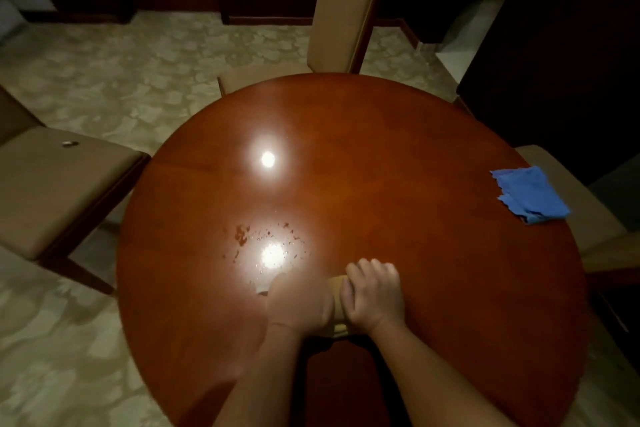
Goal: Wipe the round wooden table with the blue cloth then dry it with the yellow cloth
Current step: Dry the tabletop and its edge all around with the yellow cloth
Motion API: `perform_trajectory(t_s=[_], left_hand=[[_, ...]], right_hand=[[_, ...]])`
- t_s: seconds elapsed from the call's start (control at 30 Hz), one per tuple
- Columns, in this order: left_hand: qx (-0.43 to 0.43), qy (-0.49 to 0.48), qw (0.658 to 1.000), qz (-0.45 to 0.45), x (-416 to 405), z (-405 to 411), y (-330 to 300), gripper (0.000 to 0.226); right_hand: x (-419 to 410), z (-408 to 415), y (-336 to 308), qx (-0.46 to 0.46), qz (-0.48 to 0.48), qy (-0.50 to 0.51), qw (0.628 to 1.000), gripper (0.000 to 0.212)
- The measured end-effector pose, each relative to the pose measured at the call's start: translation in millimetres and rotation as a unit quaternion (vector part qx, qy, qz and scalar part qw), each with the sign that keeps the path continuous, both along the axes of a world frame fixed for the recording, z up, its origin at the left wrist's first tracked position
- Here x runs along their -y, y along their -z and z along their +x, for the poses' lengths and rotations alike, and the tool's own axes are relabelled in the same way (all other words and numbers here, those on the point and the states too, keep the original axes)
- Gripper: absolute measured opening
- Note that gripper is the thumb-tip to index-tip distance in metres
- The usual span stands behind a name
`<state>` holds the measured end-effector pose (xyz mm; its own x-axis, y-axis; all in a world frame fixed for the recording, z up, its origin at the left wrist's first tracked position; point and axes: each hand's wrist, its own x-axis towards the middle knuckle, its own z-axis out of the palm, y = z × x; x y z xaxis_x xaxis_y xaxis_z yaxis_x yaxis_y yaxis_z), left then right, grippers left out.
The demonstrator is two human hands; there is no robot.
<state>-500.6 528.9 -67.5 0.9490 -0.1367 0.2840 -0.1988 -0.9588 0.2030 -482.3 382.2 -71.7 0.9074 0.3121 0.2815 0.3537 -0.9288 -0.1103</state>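
Note:
The round wooden table fills the middle of the head view, glossy, with two bright light reflections. Small wet spots lie near the lower reflection. A crumpled blue cloth lies at the table's right edge, far from both hands. The yellow cloth sits on the near part of the table, mostly hidden between my hands. My left hand is blurred and lies on its left side. My right hand grips its right side with curled fingers.
A beige chair stands behind the table and another chair at the left with a small metal object on its seat. A third seat shows at the right. Dark furniture lines the back, and patterned carpet covers the floor.

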Motion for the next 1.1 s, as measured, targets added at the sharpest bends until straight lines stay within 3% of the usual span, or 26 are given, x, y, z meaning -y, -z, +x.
perform_trajectory(t_s=[0.47,0.6,0.83,1.1], left_hand=[[0.046,0.06,0.997,-0.018,-26,183,3,0.029],[0.052,0.069,0.996,0.013,-40,216,-2,0.032],[0.0,-0.006,1.0,0.021,-80,197,-6,0.033],[0.05,-0.097,0.994,0.033,-122,115,-5,0.029]], right_hand=[[-27,161,5,0.032,0.027,0.08,0.996,0.033],[-44,183,7,0.03,0.023,0.12,0.992,0.034],[-86,186,3,0.016,0.033,0.051,0.998,0.035],[-132,137,0,0.027,0.039,-0.056,0.997,0.032]])
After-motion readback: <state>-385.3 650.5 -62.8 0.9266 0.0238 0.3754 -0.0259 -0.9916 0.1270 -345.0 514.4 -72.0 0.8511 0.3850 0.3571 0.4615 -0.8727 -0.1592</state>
